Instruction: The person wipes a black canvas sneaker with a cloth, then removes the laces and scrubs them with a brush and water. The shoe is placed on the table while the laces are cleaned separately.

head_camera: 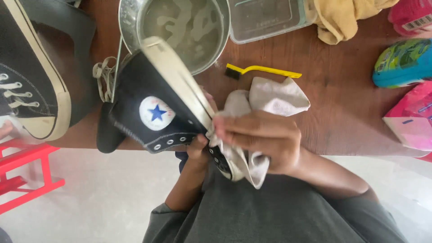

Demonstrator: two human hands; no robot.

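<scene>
Seen from the head camera, a person in a grey shirt holds a black canvas high-top sneaker with a cream rubber sole (155,105) over the edge of a brown wooden table (342,99), sole turned up and to the right, its round white ankle patch with a blue star facing the lens. The left hand (198,146) comes up from below and is closed on the shoe near the eyelets — only the fingers and thumb show, the rest hidden behind the shoe. The right hand (261,141) is curled shut around a crumpled white cloth (265,101), pressing it against the sole's edge near the toe; part of the cloth bunches up above the knuckles, part hangs below the palm.

Just behind the sneaker stands a round metal bucket of cloudy, soapy water (184,27), the shoe's upper end overlapping its rim in this view. A small yellow-handled brush with dark bristles (263,70) lies on the table just beside the cloth. Farther back sit a clear plastic container (265,18) and a rumpled yellow towel (342,18), touching each other. At the right edge are a green-and-blue packet (402,63) and pink packets (411,117). At the left a second black high-top sneaker (29,76) rests laces up — well apart from the hands — above a red metal frame (27,173) on the pale floor.
</scene>
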